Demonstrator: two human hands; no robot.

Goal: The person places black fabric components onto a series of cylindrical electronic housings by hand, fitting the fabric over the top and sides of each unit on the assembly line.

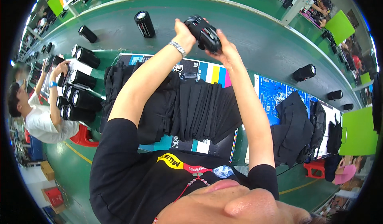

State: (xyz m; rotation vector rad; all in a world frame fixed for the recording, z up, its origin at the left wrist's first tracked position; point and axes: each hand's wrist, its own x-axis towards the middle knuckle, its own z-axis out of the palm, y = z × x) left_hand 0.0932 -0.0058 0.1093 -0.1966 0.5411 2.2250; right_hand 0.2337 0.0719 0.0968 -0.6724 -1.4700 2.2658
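Ahead of me, above the grey belt [247,40], I hold a black cylindrical portable speaker [204,33] lying tilted between my two hands. My left hand [185,33] grips its left side, fingers partly hidden behind it. At the other end, my right hand [227,52] has its thumb on top and its fingers curled underneath. Below my arms, rows of folded black fabric pieces [199,110] cover a bench laid with colourful printed sheets [215,73].
Upright black speakers [144,24] stand along the belt on both sides. Several more speakers [85,100] are grouped at left, near a person in white [48,118]. Another black fabric pile [293,128] lies at right on a blue printed sheet [269,90].
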